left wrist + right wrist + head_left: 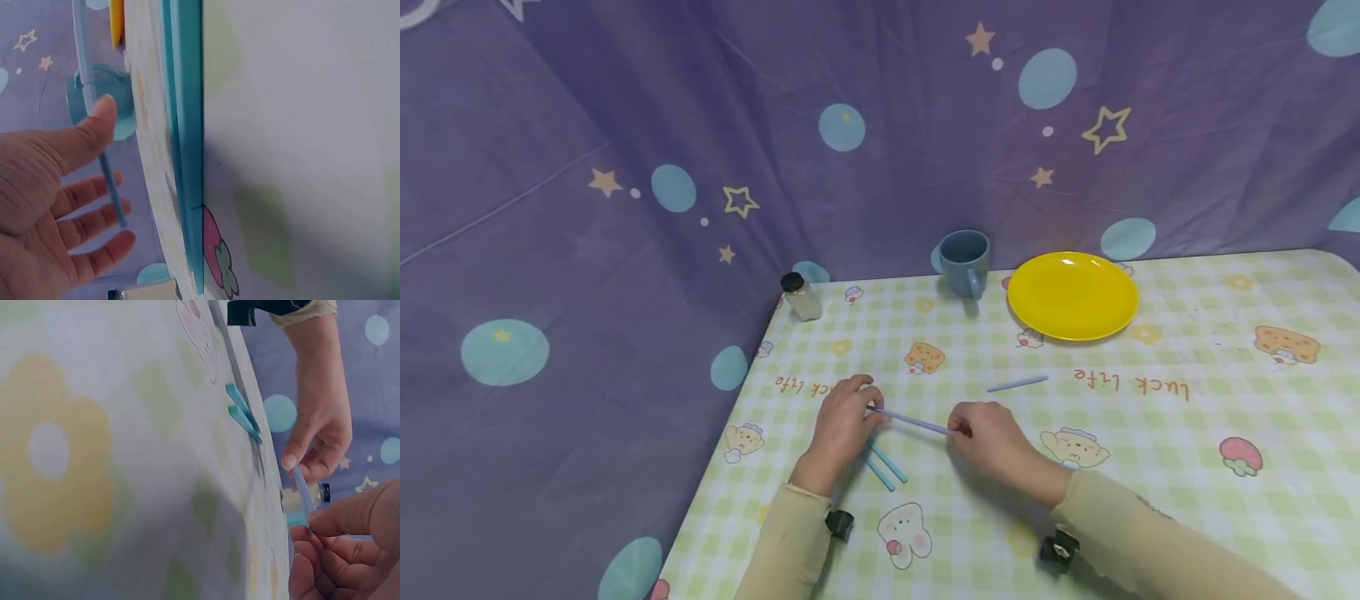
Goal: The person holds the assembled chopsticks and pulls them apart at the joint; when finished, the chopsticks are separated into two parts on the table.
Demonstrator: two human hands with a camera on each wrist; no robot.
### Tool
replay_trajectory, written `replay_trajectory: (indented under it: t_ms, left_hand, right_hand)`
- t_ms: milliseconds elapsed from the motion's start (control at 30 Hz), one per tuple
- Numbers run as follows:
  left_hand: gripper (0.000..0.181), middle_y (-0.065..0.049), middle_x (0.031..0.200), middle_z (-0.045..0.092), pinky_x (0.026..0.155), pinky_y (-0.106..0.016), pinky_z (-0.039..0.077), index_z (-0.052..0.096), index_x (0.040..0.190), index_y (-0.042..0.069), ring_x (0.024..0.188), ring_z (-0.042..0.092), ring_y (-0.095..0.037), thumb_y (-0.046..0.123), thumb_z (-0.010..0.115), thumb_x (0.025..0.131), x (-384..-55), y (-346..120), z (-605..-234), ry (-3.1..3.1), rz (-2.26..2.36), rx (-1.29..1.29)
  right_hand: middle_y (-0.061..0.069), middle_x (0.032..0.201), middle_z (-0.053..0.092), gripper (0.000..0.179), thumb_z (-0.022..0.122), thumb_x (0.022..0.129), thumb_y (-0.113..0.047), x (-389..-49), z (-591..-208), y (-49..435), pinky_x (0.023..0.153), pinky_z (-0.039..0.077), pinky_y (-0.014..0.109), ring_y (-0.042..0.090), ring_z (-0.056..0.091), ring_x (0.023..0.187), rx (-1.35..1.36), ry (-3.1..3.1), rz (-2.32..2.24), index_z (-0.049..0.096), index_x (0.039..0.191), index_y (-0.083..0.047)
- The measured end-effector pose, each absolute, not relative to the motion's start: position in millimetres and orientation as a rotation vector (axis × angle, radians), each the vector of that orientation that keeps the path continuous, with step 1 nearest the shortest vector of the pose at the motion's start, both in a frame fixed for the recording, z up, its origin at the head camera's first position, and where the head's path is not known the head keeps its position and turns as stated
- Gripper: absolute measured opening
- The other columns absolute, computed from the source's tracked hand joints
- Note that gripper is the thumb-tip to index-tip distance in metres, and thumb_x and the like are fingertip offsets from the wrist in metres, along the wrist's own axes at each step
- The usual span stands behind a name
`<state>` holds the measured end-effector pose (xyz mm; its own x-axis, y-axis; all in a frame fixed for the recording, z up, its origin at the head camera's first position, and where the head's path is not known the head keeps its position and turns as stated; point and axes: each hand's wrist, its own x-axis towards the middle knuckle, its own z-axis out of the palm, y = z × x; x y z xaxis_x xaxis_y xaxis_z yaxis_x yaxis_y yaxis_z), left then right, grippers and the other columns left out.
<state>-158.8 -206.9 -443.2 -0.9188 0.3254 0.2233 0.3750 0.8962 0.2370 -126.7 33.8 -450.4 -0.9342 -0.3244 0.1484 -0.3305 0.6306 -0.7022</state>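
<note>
A thin lavender chopstick spans the gap between both hands, raised over the tablecloth. My left hand pinches it near one end with the thumb across it; the other fingers spread loosely in the left wrist view. At the opposite end, my right hand grips the tip between thumb and index finger, with its remaining fingers curled. Two teal chopsticks lie side by side just beneath the left hand, partly hidden by it in the head view. A second lavender chopstick rests on the cloth beyond the right hand.
Toward the back edge stand a blue mug and, to its right, a yellow plate. A small black-capped jar is at the back left corner. A purple curtain hangs behind the checked tablecloth.
</note>
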Motion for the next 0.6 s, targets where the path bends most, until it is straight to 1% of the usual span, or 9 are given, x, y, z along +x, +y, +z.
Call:
replay_trajectory:
  t_ms: [100, 200, 400, 533, 600]
  left_hand:
    - [0.021, -0.002, 0.104, 0.067, 0.084, -0.041, 0.048, 0.064, 0.080, 0.018, 0.097, 0.061, -0.025, 0.027, 0.082, 0.076, -159, -203, -442, -2.866, -0.456, -0.576]
    - [0.018, 0.003, 0.093, 0.070, 0.077, -0.038, 0.050, 0.064, 0.082, 0.019, 0.087, 0.063, -0.020, 0.026, 0.080, 0.079, -158, -200, -441, -2.873, -0.519, -0.610]
    - [0.009, 0.006, 0.091, 0.072, 0.078, -0.034, 0.051, 0.064, 0.087, 0.021, 0.087, 0.067, -0.014, 0.024, 0.072, 0.088, -156, -192, -438, -2.941, -0.708, -0.692]
    - [0.004, 0.007, 0.092, 0.072, 0.078, -0.031, 0.052, 0.067, 0.091, 0.019, 0.087, 0.066, -0.010, 0.021, 0.070, 0.090, -154, -184, -435, -2.965, -0.854, -0.753]
    - [0.004, 0.008, 0.093, 0.071, 0.077, -0.029, 0.051, 0.069, 0.095, 0.018, 0.086, 0.065, -0.009, 0.019, 0.069, 0.091, -154, -179, -434, -2.963, -0.931, -0.787]
  right_hand:
    - [-0.008, 0.067, 0.055, 0.013, 0.070, 0.081, -0.002, -128, -449, 44, 0.062, 0.041, 0.029, 0.010, 0.045, 0.062, 0.577, -2.832, 1.209, 0.064, 0.077, -0.013]
    - [-0.009, 0.068, 0.056, 0.012, 0.071, 0.083, -0.003, -128, -448, 55, 0.061, 0.041, 0.028, 0.010, 0.045, 0.062, 0.590, -2.841, 1.227, 0.065, 0.079, -0.013]
    - [-0.010, 0.071, 0.058, 0.011, 0.072, 0.085, -0.006, -129, -444, 75, 0.062, 0.043, 0.027, 0.009, 0.047, 0.064, 0.613, -2.847, 1.235, 0.065, 0.081, -0.015]
    - [-0.011, 0.073, 0.061, 0.012, 0.073, 0.086, -0.008, -129, -443, 89, 0.065, 0.047, 0.028, 0.007, 0.050, 0.065, 0.634, -2.826, 1.213, 0.065, 0.081, -0.016]
    - [-0.011, 0.074, 0.062, 0.012, 0.073, 0.086, -0.008, -129, -442, 95, 0.067, 0.048, 0.029, 0.006, 0.052, 0.067, 0.643, -2.808, 1.207, 0.066, 0.081, -0.016]
